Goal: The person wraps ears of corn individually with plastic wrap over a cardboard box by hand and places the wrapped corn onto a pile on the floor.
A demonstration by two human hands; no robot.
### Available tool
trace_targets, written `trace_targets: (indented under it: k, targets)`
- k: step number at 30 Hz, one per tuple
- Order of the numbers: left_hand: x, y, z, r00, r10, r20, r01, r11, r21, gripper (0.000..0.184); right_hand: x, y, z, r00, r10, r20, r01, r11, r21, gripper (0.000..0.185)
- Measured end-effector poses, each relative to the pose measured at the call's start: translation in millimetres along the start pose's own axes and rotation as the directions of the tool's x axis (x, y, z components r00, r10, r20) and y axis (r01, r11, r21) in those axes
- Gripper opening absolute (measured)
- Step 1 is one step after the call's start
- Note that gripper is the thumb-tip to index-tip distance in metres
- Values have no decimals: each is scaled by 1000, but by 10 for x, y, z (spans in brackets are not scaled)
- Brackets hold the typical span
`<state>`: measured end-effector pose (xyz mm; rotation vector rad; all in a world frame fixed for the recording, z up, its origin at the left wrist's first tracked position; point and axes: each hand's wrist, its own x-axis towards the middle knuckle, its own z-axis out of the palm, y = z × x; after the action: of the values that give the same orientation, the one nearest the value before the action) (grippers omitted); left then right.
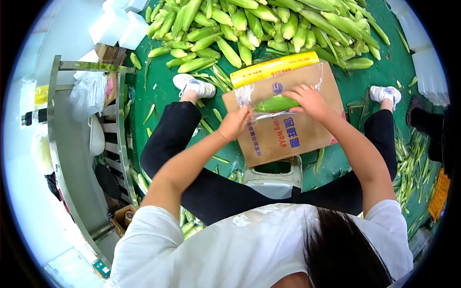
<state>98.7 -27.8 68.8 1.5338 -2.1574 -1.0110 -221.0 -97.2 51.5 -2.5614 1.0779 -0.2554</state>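
Note:
A green ear of corn (276,103) in its husk lies crosswise on a flat cardboard box (269,144) in front of me. Clear plastic wrap (245,95) spreads under and around the ear. My left hand (235,123) is closed, its fingers pinching the film just off the ear's left end. Bent over the right end of the ear, the fingers of my right hand (309,101) grip it. A yellow roll of plastic wrap (274,68) lies along the far edge of the cardboard.
Beyond the cardboard, a big heap of corn (269,24) covers the green floor (144,86). A plastic stool (273,178) stands under the near edge. A metal rack (62,144) is at left, husk scraps (413,168) at right. White foam boxes (117,26) stand far left.

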Motion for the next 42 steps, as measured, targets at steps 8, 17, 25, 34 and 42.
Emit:
trace_targets:
  k: [8,17,25,34,42]
  targets:
    - [805,49,572,899,419,130,-400,905,-146,11,-230,-471,205,985,113,-132,-123,990,-70,39]
    - [2123,100,-483,989,-141,-33,143,989,46,34,732,-220,153,937,348,-40,-337,927,166,53]
    - [1776,58,706,866,434,248,-471,874,118,39,473,-462,99,937,130,326,-202,959,198,59]
    - [1195,399,844,752,560,348,-659,628,413,60,-924,-1459,-181,506,-727,464,-572,120,812,70]
    - [-576,1796,1416,969,92,229,146,535,-832,78,-1530,-1110,-410,688,664,292,291,-622,727,64]
